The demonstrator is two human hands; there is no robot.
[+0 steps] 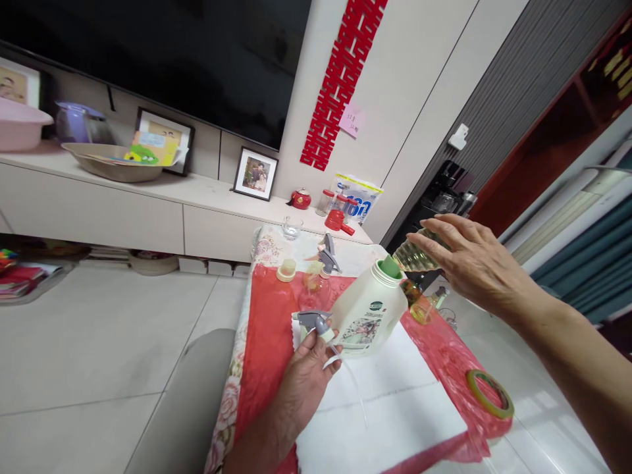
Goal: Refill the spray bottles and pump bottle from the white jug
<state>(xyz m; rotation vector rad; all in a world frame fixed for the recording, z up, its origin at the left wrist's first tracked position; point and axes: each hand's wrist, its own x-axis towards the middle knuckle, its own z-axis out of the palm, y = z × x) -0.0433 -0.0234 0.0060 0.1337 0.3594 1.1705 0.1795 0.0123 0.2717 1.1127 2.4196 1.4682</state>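
My left hand point(307, 375) is closed around a grey trigger spray head point(316, 321), its clear dip tube hanging down to the right. With my right hand point(471, 257) I grip a clear ridged bottle point(417, 251), tipped so its neck points left at the mouth of a large cream detergent jug point(363, 319). The jug stands upright, with a green spout point(390, 266) in its opening. Whether liquid passes between them I cannot tell. Behind the jug stands a clear spray bottle point(318, 289) with a grey trigger head, beside a capped bottle point(286, 271).
Red plastic and a white sheet point(390, 408) cover the table. A roll of tape point(490, 394) lies at the right edge, near another spray bottle point(424, 309). A glass cup point(292, 228) stands at the back, before the low cabinet point(217, 224). A grey stool point(190, 401) is left.
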